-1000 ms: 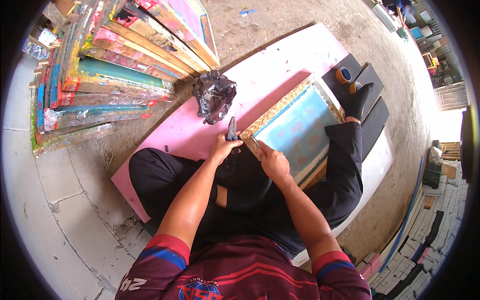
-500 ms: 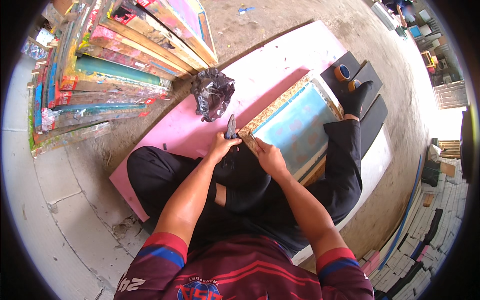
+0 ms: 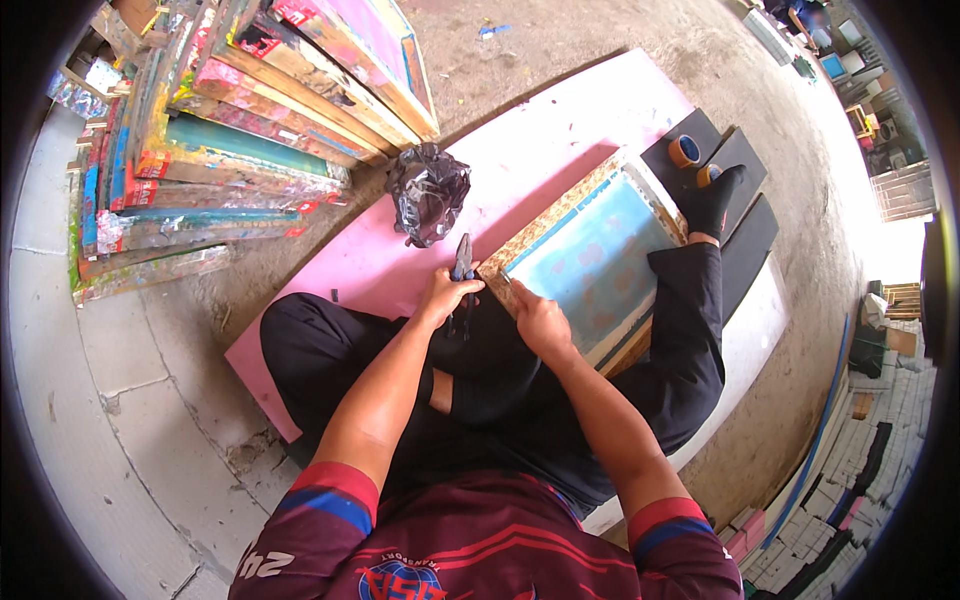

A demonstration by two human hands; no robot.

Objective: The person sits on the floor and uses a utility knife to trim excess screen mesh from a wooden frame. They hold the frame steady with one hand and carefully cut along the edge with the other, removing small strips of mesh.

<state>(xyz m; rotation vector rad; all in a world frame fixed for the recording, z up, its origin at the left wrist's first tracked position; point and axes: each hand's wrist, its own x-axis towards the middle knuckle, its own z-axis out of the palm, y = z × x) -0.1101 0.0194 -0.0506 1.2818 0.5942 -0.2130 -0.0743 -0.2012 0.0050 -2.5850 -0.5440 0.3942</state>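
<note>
Pliers with dark handles (image 3: 463,258) are held in my left hand (image 3: 440,298), jaws pointing away from me and close to the frame's near-left corner. A wooden screen-printing frame (image 3: 545,222) with pale blue mesh lies slanted beside my bent leg. My right hand (image 3: 543,324) is closed on the near side of that frame, thumb and fingers at its wooden edge. Whether those fingers also pinch something small, I cannot tell. Beyond the pliers sits a crumpled black plastic bag (image 3: 428,193).
Under me is a pink board (image 3: 385,240). Several paint-stained frames (image 3: 230,165) lean together at the far left. Two tape rolls, one of them an orange-rimmed roll (image 3: 684,151), rest on dark flat pieces (image 3: 745,225) by my foot (image 3: 712,205). White stacked material (image 3: 830,500) lines the right.
Both hands keep nearly the same places and holds. The pliers' lower handles show a little more clearly below my left hand. The whole view has shifted slightly.
</note>
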